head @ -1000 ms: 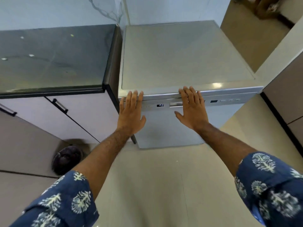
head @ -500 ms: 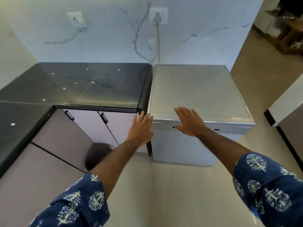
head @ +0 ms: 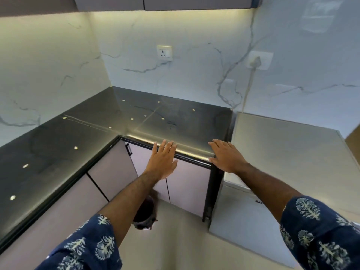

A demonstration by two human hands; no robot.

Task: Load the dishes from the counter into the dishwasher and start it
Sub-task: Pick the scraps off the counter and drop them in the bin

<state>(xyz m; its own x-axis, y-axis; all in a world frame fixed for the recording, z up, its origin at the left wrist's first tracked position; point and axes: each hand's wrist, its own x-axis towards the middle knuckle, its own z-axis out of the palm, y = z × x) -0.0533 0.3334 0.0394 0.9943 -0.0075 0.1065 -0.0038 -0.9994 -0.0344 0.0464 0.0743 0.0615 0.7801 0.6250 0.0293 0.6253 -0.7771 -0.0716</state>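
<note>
The silver dishwasher [head: 288,149] stands at the right with its door closed, next to the black counter [head: 136,117]. No dishes show on the counter. My left hand [head: 162,162] hovers with straight fingers in front of the counter's front edge, holding nothing. My right hand [head: 226,155] is held flat, fingers spread, over the counter's right corner beside the dishwasher, also holding nothing. Whether either hand touches the counter is unclear.
Pale cabinet doors [head: 187,184] sit under the L-shaped counter. A dark round bin [head: 145,213] stands on the floor below my left arm. A wall socket [head: 164,52] and a plugged-in cord [head: 255,63] are on the marble wall.
Both hands have left the dishwasher's door top and moved left, now at the counter's front edge. My view has swung up and left, showing the counter and wall.
</note>
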